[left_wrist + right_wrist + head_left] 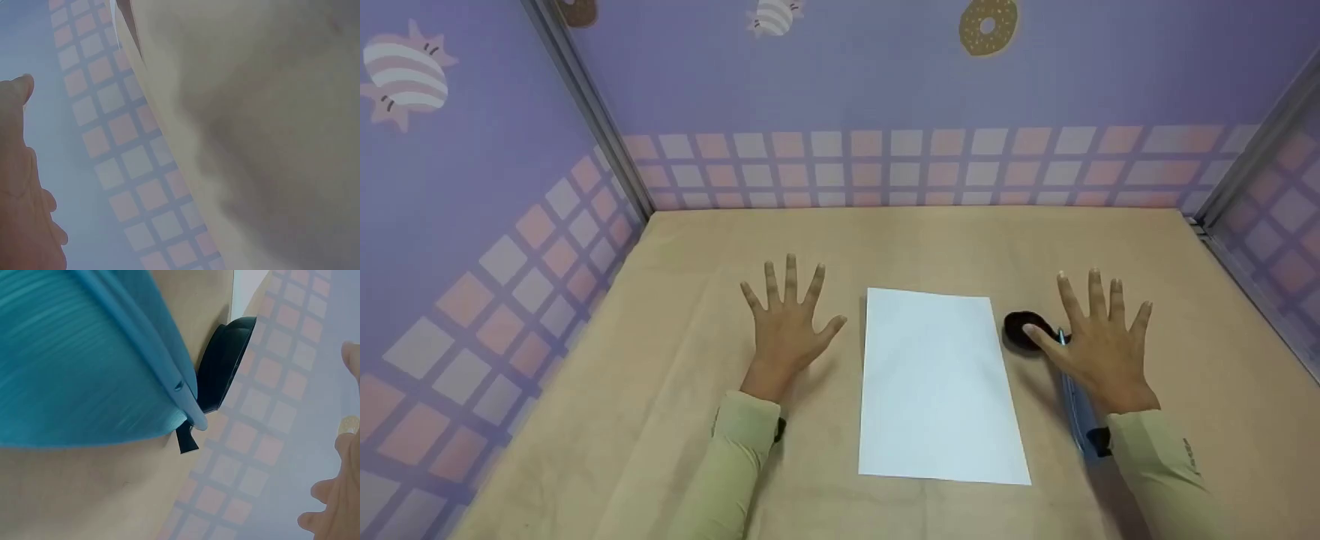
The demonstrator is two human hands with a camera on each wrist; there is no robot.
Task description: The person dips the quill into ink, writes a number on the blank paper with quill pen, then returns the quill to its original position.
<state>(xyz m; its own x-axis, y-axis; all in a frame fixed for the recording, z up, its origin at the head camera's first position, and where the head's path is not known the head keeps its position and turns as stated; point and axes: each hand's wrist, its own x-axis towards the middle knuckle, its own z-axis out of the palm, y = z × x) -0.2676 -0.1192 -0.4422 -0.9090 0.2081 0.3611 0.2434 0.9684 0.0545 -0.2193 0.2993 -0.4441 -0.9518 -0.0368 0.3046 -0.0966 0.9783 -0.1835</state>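
A white sheet of paper (937, 386) lies flat in the middle of the tan table (930, 240). My left hand (789, 319) rests palm down with fingers spread, left of the sheet, holding nothing. My right hand (1099, 337) lies flat with spread fingers to the right of the sheet, over a blue pen (1074, 409) that sticks out beneath the palm toward the wrist. A small round black object (1024, 328) sits by the right thumb. In the right wrist view the blue pen (84, 360) fills the frame, with the black object (225, 363) beyond it.
Purple walls with a pink and white grid pattern (930, 169) close the table at the back and on both sides. Metal corner posts (585, 105) stand at the back corners. The left wrist view shows the table's edge against the wall (129, 152).
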